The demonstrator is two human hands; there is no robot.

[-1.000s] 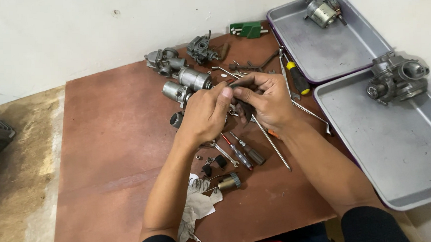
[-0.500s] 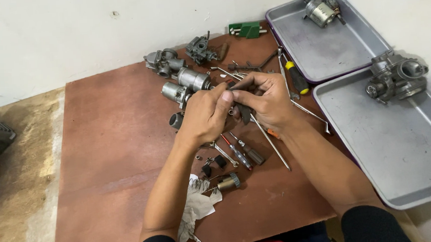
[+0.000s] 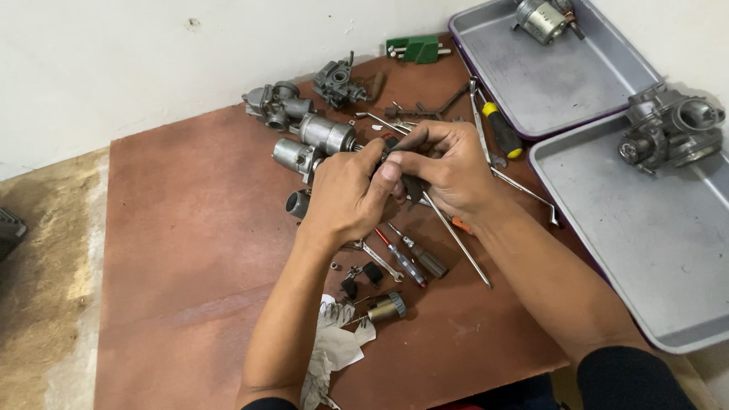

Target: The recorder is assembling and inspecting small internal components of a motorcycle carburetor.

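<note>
My left hand and my right hand meet over the middle of a brown board. Both grip one small dark metal part, mostly hidden between the fingers. Just beyond my hands lie two grey cylindrical carburetor parts. Below my hands lie small screwdrivers and a thin metal rod.
Two carburetor bodies sit at the board's far edge by the wall. Two grey metal trays stand at the right, each with a carburetor in it. A yellow-handled screwdriver, a green object, a brass piece and a rag lie about.
My hands have stayed together over the same spot, with only slight shifts of the fingers on the small part.
</note>
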